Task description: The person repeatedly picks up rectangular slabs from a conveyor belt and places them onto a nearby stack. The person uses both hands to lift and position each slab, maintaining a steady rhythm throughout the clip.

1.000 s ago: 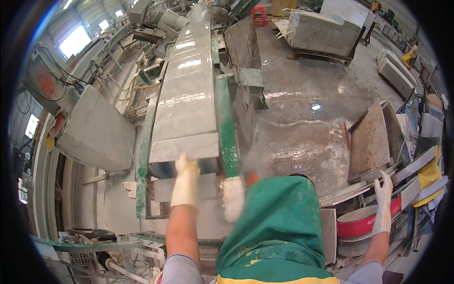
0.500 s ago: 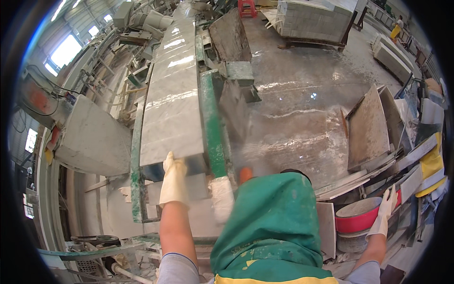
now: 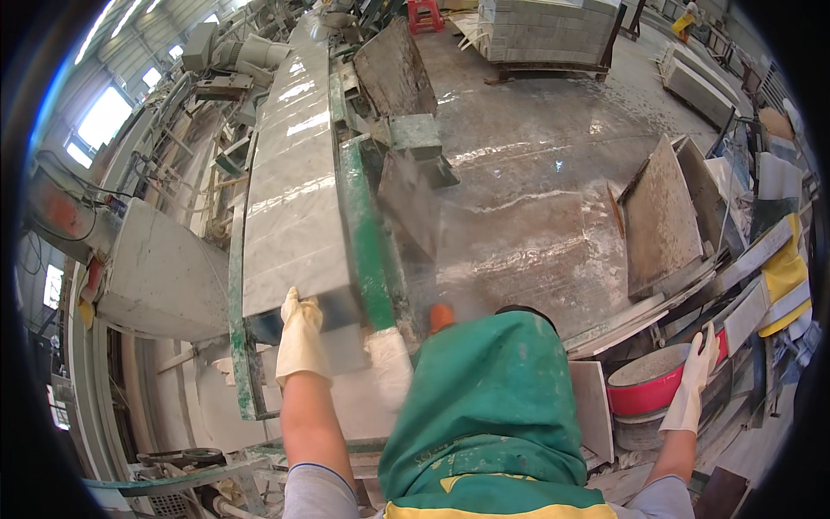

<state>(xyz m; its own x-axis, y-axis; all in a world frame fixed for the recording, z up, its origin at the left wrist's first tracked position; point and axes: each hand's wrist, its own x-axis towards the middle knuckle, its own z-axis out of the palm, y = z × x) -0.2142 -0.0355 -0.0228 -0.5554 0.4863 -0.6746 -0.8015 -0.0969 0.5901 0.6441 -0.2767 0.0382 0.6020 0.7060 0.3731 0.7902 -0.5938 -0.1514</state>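
Observation:
A long grey stone slab (image 3: 290, 199) lies on a green-framed roller bench (image 3: 367, 233) that runs away from me. My left hand (image 3: 300, 337), in a pale glove, grips the slab's near end with its fingers laid over the top. Just to its right, beside the green rail, is a white wrapped piece (image 3: 389, 363); I cannot tell what it is. My right hand (image 3: 696, 372), also gloved, is held out far to the right with fingers apart, just over the rim of a red basin (image 3: 644, 394). A green apron (image 3: 488, 398) covers my front.
Stone slabs (image 3: 661, 216) lean on edge at the right, above the basin. A large grey block (image 3: 164, 268) sits left of the bench. The floor (image 3: 519, 225) is wet and shiny. Stacked slabs on a pallet (image 3: 549, 35) stand at the back.
The bench and slab have shifted left in view. My left hand stays on the slab's end. My right hand has sunk a little toward the red basin.

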